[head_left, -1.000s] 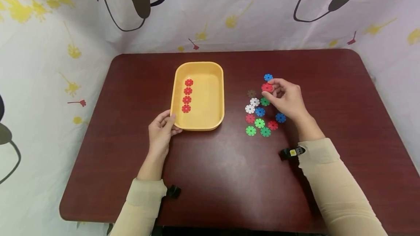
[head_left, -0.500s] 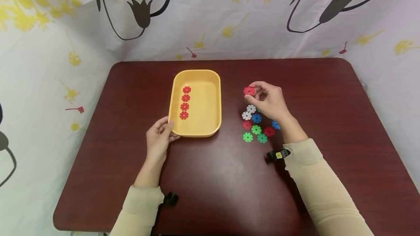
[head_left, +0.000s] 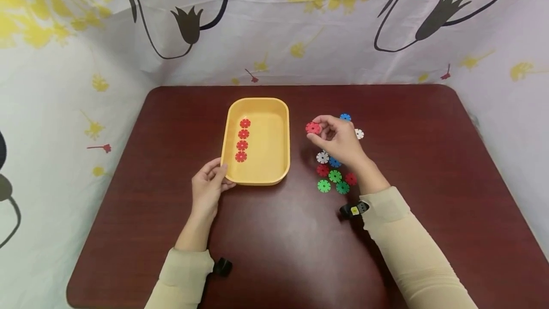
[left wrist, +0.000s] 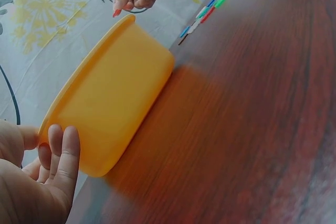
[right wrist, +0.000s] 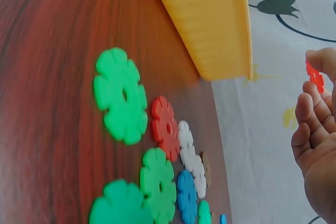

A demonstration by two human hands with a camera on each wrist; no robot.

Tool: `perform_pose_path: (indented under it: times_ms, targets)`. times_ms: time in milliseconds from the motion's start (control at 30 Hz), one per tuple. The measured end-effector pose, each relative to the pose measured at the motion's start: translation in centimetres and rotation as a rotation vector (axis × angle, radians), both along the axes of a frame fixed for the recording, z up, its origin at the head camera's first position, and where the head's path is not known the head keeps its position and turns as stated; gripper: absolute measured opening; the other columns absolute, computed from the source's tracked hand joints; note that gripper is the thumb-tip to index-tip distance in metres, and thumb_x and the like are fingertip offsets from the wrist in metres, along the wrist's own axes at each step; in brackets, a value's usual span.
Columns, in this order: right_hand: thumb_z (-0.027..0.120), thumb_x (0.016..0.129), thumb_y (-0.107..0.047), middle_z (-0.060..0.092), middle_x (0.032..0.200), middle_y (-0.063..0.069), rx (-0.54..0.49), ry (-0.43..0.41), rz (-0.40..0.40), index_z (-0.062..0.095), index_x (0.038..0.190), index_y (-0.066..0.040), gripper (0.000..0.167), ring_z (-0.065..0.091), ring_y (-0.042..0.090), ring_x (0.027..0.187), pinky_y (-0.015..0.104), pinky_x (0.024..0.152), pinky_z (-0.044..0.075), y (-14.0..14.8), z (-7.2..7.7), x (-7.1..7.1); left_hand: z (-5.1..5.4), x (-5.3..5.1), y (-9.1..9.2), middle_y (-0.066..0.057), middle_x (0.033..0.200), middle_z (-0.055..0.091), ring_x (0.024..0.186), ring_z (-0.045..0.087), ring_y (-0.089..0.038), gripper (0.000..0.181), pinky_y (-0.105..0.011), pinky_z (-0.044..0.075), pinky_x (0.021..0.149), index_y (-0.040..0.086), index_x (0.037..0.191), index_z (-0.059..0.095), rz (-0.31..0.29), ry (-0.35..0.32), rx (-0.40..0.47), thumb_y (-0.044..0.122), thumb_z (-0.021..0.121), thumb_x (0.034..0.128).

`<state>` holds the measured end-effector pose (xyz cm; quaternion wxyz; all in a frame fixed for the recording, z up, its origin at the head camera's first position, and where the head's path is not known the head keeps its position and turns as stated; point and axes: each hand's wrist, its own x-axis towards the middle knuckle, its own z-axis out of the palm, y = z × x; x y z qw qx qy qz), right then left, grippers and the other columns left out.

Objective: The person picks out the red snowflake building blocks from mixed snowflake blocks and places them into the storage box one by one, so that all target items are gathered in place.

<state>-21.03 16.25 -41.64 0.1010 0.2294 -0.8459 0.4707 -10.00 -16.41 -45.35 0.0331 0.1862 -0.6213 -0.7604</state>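
The right hand (head_left: 340, 142) pinches a red disc (head_left: 313, 128) between thumb and fingers, above the table right of the yellow tray (head_left: 274, 175). In the right wrist view the same hand (right wrist: 321, 145) holds the red disc (right wrist: 315, 77) up on edge. The left hand (head_left: 208, 187) grips the tray's near left corner, thumb on the rim; in the left wrist view its fingers lie against the tray's outer wall (left wrist: 115, 87). Several red discs, among them one nearest the front (head_left: 241, 156), stand in a column along the tray's left side.
Right of the tray lie loose notched discs: light green (head_left: 323, 186), dark green (head_left: 342, 187), red (head_left: 323, 170), white (head_left: 322, 157) and blue (head_left: 345, 117). The right hand and forearm cover part of this group. A patterned cloth (head_left: 266, 27) hangs behind the dark red table (head_left: 274, 242).
The right hand has moved left toward the tray with the red disc, away from the back of the loose discs. The left hand keeps its grip on the tray. The head view has shifted slightly.
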Motion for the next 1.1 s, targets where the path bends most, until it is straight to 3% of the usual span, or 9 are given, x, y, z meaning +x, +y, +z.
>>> perform_pose_path:
  times_ms: [767, 1100]
  targets:
    - [0.086, 0.081, -0.009, 0.065, 0.074, 0.005, -0.029, 0.011, 0.063, 0.071, 0.106, 0.000, 0.031, 0.059, 0.015, 0.065, 0.018, 0.056, 0.047, -2.7, -0.1, 0.0, -0.2, 0.0, 0.0, -0.010, 0.083, 0.061, 0.061, 0.067, -0.014, 0.034, -0.032, 0.065, 0.064, -0.001, 0.130, 0.060, 0.002, 0.003, 0.015, 0.011, 0.067, 0.0989]
    - [0.085, 0.083, -0.012, 0.066, 0.078, 0.005, -0.007, -0.039, 0.107, 0.071, 0.107, -0.001, 0.029, 0.060, 0.016, 0.066, 0.020, 0.057, 0.051, -4.3, -0.4, 0.1, -0.1, 0.0, -0.1, -0.012, 0.084, 0.063, 0.060, 0.067, -0.014, 0.033, -0.032, 0.064, 0.064, -0.001, 0.129, 0.061, 0.011, 0.007, 0.025, 0.010, 0.068, 0.0986]
